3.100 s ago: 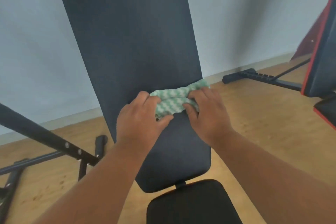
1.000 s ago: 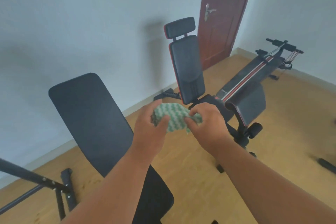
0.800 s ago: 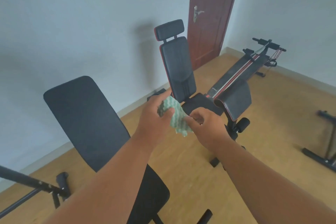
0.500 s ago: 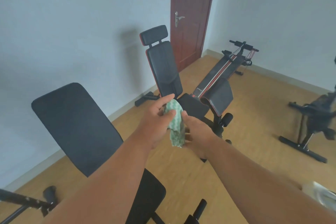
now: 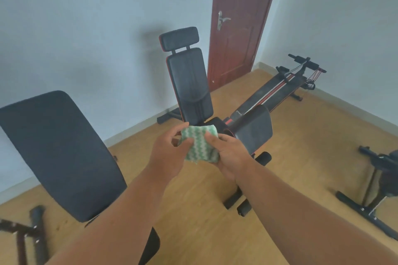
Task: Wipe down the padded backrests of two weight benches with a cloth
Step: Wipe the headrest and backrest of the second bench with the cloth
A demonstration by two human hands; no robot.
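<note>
Head view: both hands, left [image 5: 167, 155] and right [image 5: 231, 155], pinch the cloth [image 5: 199, 145]; fold it flat, then start at the upright backrest's [image 5: 189, 84] top edge.

Two bare forearms come in from the bottom edge, no sleeves on either as far up as the picture reaches. The wrists carry no watch, no strap, no bracelet. The left hand [image 5: 170, 155] and the right hand [image 5: 231, 155] are both ungloved, with no rings on the fingers that show. The nails look short and plain. Nothing else of the person is in the frame.
</note>
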